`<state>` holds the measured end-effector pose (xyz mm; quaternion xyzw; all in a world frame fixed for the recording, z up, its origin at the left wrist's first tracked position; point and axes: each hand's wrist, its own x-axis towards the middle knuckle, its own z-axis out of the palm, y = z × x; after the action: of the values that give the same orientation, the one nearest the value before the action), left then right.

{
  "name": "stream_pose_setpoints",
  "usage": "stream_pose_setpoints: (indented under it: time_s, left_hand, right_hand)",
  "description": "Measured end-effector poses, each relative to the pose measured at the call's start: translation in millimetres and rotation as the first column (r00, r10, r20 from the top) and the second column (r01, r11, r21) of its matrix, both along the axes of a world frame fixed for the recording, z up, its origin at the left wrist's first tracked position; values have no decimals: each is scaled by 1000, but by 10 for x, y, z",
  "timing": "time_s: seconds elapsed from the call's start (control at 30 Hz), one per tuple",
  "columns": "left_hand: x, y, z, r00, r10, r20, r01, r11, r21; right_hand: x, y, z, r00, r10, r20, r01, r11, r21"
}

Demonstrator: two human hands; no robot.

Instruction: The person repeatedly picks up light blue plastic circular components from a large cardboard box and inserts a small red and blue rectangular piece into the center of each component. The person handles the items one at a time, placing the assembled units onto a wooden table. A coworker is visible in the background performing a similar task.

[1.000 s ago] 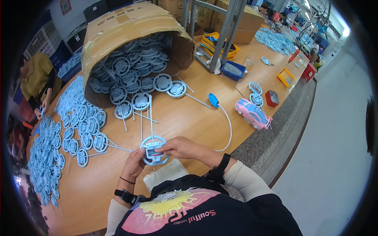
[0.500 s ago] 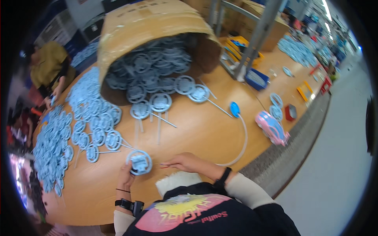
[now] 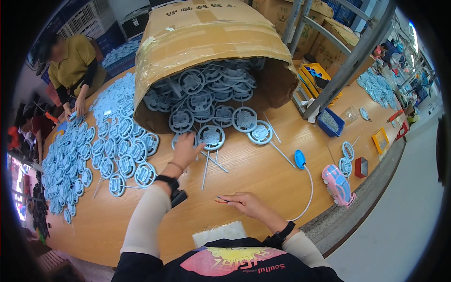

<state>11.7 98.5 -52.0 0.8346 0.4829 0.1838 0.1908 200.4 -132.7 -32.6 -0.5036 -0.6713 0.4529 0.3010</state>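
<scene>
My left hand [image 3: 187, 149] reaches to the box mouth, over a light-blue toy steering wheel [image 3: 174, 141] that it partly covers. Its thumb and fingers are apart, touching the wheel or just above it. My right hand [image 3: 245, 204] is low over the table, pinching thin red and dark strands [image 3: 223, 200] that look like wire ends. A white cord [image 3: 310, 188] runs from a blue oval piece [image 3: 299, 159] to behind my right forearm. Beside my left hand lies another wheel [image 3: 211, 137] with thin rods near it.
A big cardboard box [image 3: 211, 40] lies on its side, full of wheels. Piles of blue wheels [image 3: 66, 169] cover the table's left, where a co-worker [image 3: 75, 61] handles one. A pink toy car [image 3: 337, 185], a blue bin [image 3: 330, 123] and a metal post [image 3: 347, 56] stand right.
My left hand has let go of the wheel it held near me and moved forward to the box mouth. My right hand still pinches the thin strands. The view has shifted.
</scene>
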Motion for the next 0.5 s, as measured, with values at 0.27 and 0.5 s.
stream_pose_setpoints:
  time_s: [0.27,0.5]
  left_hand:
    - [706,-166,-38,845,-195,-498,128,978,-165]
    - [43,-948,-153,870,-356,-341,361,931,-53]
  right_hand:
    - [71,-38,168,998,-54,-11,54,998,-21]
    - [64,-202,268,989,-82,-125,82,997,-5]
